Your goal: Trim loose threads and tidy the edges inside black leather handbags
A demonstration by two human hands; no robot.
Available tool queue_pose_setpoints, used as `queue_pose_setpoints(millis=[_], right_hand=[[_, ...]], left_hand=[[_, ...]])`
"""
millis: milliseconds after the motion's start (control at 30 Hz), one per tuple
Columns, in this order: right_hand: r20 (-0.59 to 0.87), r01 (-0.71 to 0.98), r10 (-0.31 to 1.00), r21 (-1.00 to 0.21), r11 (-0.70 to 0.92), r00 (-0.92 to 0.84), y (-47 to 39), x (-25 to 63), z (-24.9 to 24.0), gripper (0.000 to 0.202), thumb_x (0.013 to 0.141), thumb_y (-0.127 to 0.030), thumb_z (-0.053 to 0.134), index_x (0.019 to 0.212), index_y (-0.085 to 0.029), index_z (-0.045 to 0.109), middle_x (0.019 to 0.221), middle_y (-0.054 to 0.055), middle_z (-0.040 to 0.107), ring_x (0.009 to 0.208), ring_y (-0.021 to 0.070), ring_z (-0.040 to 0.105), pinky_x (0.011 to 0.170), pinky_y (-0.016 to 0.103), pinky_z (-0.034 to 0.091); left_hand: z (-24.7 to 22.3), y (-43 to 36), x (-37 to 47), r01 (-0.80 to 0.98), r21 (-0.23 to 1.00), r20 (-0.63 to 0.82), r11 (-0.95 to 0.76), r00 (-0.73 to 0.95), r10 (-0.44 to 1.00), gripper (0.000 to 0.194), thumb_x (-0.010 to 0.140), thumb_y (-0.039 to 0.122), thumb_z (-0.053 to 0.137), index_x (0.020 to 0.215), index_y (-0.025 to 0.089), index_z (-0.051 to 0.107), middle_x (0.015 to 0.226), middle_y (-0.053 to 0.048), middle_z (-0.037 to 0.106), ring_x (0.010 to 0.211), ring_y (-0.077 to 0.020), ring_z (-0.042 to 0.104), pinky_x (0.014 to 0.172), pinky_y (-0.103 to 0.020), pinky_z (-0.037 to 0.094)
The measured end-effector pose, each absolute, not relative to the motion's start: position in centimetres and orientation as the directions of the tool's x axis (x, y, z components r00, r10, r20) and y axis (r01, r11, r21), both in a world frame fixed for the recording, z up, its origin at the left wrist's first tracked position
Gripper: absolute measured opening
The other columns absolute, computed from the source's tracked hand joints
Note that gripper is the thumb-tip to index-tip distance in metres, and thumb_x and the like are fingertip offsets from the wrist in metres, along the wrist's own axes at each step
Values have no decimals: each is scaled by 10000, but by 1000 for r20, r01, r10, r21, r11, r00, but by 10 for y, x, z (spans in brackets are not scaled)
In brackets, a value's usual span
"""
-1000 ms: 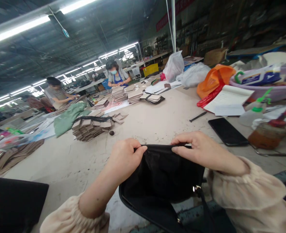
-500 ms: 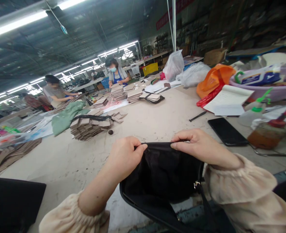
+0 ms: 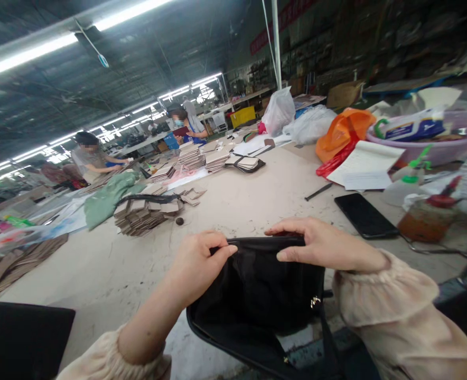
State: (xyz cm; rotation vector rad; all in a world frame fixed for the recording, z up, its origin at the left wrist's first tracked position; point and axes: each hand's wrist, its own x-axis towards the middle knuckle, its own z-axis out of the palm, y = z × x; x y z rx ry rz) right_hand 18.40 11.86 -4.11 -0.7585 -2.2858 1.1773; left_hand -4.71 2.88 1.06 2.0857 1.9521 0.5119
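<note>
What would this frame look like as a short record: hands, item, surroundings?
Left hand: pinches the rim of a soft black bag
Right hand: thumb and fingers straddle the same rim
Bag: spread open, shiny metal fitting near its right edge
Beyond right hand: flat black rectangular phone
Beyond left hand: pile of flat brown pieces, crumpled green cloth

the bag (image 3: 265, 285) is plain black, with a shiny pale-gold metal fitting (image 3: 315, 302). both sleeves (image 3: 384, 290) are plain cream-beige. the table top (image 3: 237, 211) is pale greyish beige, flecked with dark specks. the stacked pieces (image 3: 144, 214) are grey-brown; the crumpled cloth (image 3: 110, 198) is muted green. the phone (image 3: 364, 215) is black, the plastic bag (image 3: 344, 132) orange, the basin (image 3: 455, 132) pale purple, the crate (image 3: 242, 116) yellow, and the liquid (image 3: 426, 224) in one bottle reddish brown.
</note>
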Motion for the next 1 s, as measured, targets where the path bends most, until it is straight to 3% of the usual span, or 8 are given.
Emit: queue_pose_setpoints(millis=[133,300,433,533,667,767,867,1000], right_hand=[[174,281,668,-810,515,-724,120,183,-46,485,723,-300,653,1196,-216,593,1113,23,661,981,191,610,872,284,461],[234,271,676,-788,553,-699,113,171,-47,342,741,-217,591,1073,-239,669,1058,-4,688,969,185,616,887,278,443],[274,265,680,-773,576,-680,105,163,-49,324,731,-208,593,1042,-228,682,1026,7,697,954,179,616,873,268,431],[307,271,680,-749,604,-666,101,160,-50,249,749,-207,576,966,-234,696,957,10,709,908,174,623,820,259,428],[317,320,704,-721,615,-636,99,160,-50,180,766,-207,553,867,-238,698,848,16,708,825,174,626,737,256,417],[316,297,672,-715,633,-669,99,163,-50,153,759,-224,566,837,-247,696,808,11,703,793,172,622,703,247,410],[313,300,663,-706,641,-680,97,165,-49,141,759,-238,573,824,-252,698,783,7,699,761,169,620,692,248,406],[309,322,677,-700,637,-668,94,163,-48,145,765,-228,571,826,-241,701,783,17,698,755,168,619,688,242,408]], left_hand=[[12,22,-53,905,358,177,-230,176,968,192,829,257,569,674,187,657,960,-27,598,838,-135,559,776,-265,407],[24,10,-42,873,154,213,-463,429,878,214,859,203,519,665,161,600,869,-41,567,828,-156,493,782,-313,375],[32,-4,-26,818,242,113,-522,511,852,209,886,181,471,689,157,538,813,-25,564,758,-123,487,730,-270,378],[31,-12,-16,862,336,55,-380,385,921,235,903,203,430,690,155,517,788,-24,556,703,-104,499,647,-232,374],[29,-10,-9,953,302,-94,14,15,995,267,877,317,469,666,163,527,653,0,548,614,-115,487,566,-240,334],[28,-2,-6,929,324,-193,177,-119,974,323,855,457,465,755,178,593,656,5,588,608,-129,509,543,-237,324],[24,6,-3,943,289,-184,165,-114,976,386,832,520,468,716,174,594,641,3,588,597,-131,502,532,-236,298],[14,12,-4,976,215,-112,37,-13,994,332,866,341,440,587,164,476,567,23,499,547,-100,421,526,-233,257]])
